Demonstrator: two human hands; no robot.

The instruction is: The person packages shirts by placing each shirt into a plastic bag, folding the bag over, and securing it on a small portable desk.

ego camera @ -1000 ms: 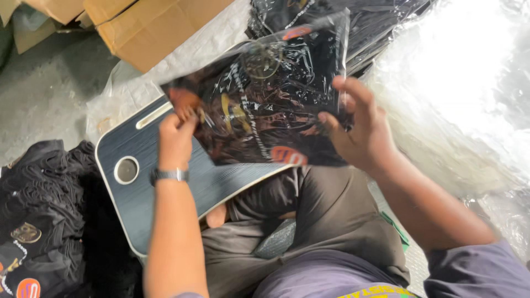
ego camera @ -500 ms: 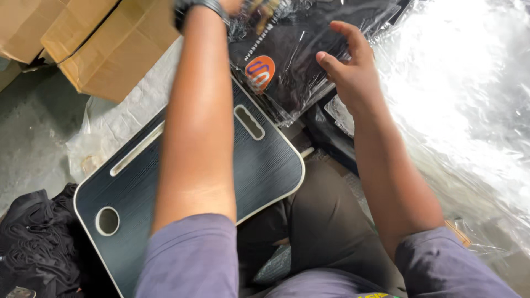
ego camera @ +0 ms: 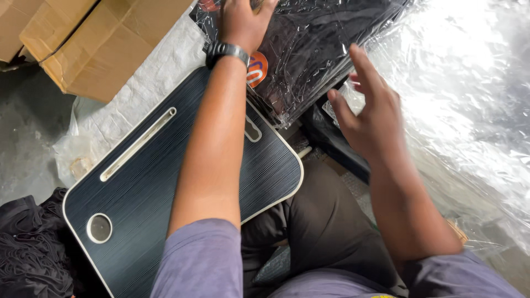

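Observation:
My left hand (ego camera: 243,19), with a black watch on the wrist, reaches far forward and presses on a black garment packed in a clear plastic bag (ego camera: 314,49), which lies on a stack of similar bags at the top. My right hand (ego camera: 367,113) hovers open in the air beside the stack's near corner, fingers spread, holding nothing. A dark lap tray (ego camera: 138,182) with a white rim, a long slot and a round cup hole rests over my legs under my left forearm.
Cardboard boxes (ego camera: 105,38) stand at the top left on a grey floor. A white woven sack (ego camera: 160,66) lies under the tray. Loose black garments (ego camera: 30,243) are heaped at the lower left. Shiny clear plastic sheeting (ego camera: 475,99) covers the right side.
The bagged garment I held up over the tray with both hands now lies on the stack ahead. My right hand has let go and pulled back; my left hand stays on the bag.

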